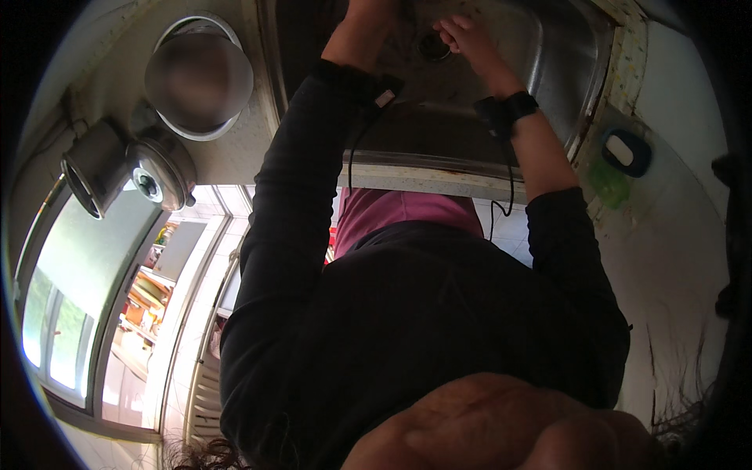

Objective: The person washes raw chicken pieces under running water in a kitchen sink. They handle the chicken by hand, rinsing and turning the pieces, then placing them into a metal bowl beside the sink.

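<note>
Over the metal sink (537, 59), my left hand (376, 13) reaches to the top edge of the view, which cuts off its fingers; what it holds or touches is hidden. My right hand (461, 34) is beside the round drain (433, 48), its fingers curled and nothing visible in them. It lies to the right of my left hand, apart from it. Dark bands with small devices and cables sit at both wrists, the left one (385, 97) by the black sleeve cuff and the right one (499, 116) on bare skin.
Left of the sink stand a round metal basin (226, 126) with a blurred inside, a lidded metal pot (170, 167) and a metal container (100, 164). On the right ledge lie a blue soap dish (640, 161) with a pale bar and a green translucent item (609, 183). A sink rim (429, 158) runs before my body.
</note>
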The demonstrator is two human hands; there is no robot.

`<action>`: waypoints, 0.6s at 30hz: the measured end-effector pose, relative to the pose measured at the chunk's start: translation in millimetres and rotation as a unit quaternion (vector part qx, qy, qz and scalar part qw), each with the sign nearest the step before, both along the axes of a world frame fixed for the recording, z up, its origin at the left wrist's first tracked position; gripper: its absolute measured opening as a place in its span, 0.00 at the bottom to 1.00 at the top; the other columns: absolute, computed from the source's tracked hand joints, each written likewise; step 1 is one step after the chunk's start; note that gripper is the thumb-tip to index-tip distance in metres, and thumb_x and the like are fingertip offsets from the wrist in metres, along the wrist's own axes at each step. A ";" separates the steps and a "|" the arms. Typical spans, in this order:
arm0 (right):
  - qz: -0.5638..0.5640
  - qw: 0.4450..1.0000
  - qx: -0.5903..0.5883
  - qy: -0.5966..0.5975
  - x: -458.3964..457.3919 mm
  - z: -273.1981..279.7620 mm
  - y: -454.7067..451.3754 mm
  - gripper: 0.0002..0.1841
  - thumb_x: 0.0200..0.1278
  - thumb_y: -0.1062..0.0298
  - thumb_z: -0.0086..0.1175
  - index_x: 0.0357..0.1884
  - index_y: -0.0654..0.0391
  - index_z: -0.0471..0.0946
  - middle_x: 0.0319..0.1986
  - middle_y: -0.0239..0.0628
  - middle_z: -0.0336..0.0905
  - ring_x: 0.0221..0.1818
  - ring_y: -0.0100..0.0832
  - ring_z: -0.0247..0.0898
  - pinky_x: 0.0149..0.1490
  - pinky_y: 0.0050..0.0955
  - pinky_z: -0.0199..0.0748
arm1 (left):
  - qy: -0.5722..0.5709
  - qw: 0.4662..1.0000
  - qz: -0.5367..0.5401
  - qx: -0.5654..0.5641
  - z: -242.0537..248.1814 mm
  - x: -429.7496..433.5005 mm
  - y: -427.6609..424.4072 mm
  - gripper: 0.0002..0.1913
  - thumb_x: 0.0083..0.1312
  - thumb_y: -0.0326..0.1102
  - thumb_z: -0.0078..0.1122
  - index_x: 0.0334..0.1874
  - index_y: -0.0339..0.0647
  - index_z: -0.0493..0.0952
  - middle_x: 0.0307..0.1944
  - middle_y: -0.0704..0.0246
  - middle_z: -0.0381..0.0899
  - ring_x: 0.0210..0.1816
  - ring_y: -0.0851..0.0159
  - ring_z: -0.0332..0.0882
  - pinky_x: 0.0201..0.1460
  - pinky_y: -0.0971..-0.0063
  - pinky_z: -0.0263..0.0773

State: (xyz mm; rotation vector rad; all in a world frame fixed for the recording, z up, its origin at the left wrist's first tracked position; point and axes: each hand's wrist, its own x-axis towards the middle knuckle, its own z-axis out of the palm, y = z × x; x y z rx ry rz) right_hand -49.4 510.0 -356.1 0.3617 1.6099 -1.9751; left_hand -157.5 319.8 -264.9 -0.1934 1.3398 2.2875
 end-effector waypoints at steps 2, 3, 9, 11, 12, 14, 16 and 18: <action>-0.020 0.995 0.097 0.013 12.7 -30.0 -6.7 0.19 0.81 0.52 0.52 0.54 0.57 0.84 0.40 0.30 0.84 0.40 0.26 0.78 0.44 0.30 0.77 | 0.013 1.000 -0.019 -0.018 1.6 4.8 8.6 0.19 0.74 0.23 0.54 0.65 0.39 0.76 0.47 0.69 0.86 0.45 0.67 0.85 0.45 0.72 0.79; -0.061 0.992 0.105 0.028 15.4 -45.8 -19.0 0.19 0.81 0.51 0.53 0.52 0.58 0.84 0.39 0.32 0.85 0.40 0.28 0.79 0.44 0.32 0.78 | -0.004 1.000 -0.013 0.014 2.0 6.5 12.5 0.20 0.74 0.23 0.53 0.67 0.40 0.74 0.48 0.68 0.86 0.46 0.67 0.85 0.47 0.71 0.79; 0.059 0.859 0.459 0.221 0.3 -75.8 -82.4 0.21 0.75 0.53 0.54 0.59 0.59 0.79 0.43 0.49 0.86 0.46 0.52 0.83 0.50 0.47 0.79 | -0.113 0.991 -0.066 0.039 0.0 6.6 13.4 0.23 0.75 0.23 0.50 0.72 0.43 0.69 0.51 0.68 0.83 0.42 0.68 0.82 0.47 0.68 0.80; 0.035 0.811 0.510 0.284 -7.7 -57.6 -105.0 0.21 0.75 0.56 0.53 0.62 0.59 0.77 0.46 0.49 0.86 0.49 0.55 0.82 0.49 0.48 0.79 | -0.084 0.993 -0.068 0.043 -1.3 6.0 8.3 0.22 0.76 0.24 0.50 0.71 0.42 0.71 0.48 0.68 0.83 0.40 0.68 0.81 0.44 0.71 0.78; -0.016 0.841 0.471 0.266 -2.6 -45.4 -112.2 0.20 0.79 0.58 0.54 0.63 0.61 0.72 0.48 0.41 0.77 0.45 0.39 0.73 0.45 0.47 0.72 | -0.071 0.994 -0.069 0.045 -1.5 5.9 5.7 0.21 0.76 0.25 0.49 0.70 0.41 0.72 0.46 0.68 0.83 0.39 0.69 0.80 0.42 0.73 0.77; -0.084 0.707 0.589 0.381 -7.2 -31.2 -125.8 0.27 0.78 0.59 0.54 0.72 0.59 0.65 0.56 0.43 0.74 0.52 0.43 0.71 0.50 0.53 0.69 | -0.097 0.989 -0.053 0.099 -0.6 4.5 3.0 0.19 0.76 0.26 0.50 0.67 0.40 0.73 0.45 0.69 0.83 0.37 0.69 0.79 0.40 0.75 0.75; -0.096 0.593 0.676 0.427 -8.3 -32.3 -132.9 0.33 0.77 0.58 0.54 0.79 0.56 0.60 0.60 0.43 0.73 0.56 0.44 0.71 0.53 0.54 0.70 | -0.093 0.982 -0.095 0.135 2.5 4.5 0.3 0.17 0.75 0.29 0.52 0.64 0.40 0.76 0.44 0.69 0.83 0.37 0.69 0.79 0.39 0.74 0.75; -0.048 0.518 0.749 0.410 -6.0 -49.1 -130.2 0.35 0.78 0.56 0.54 0.82 0.53 0.57 0.62 0.39 0.75 0.59 0.40 0.73 0.57 0.49 0.74 | -0.094 0.979 -0.067 0.167 5.1 7.9 2.2 0.15 0.76 0.29 0.53 0.63 0.40 0.76 0.45 0.67 0.83 0.37 0.68 0.80 0.41 0.72 0.76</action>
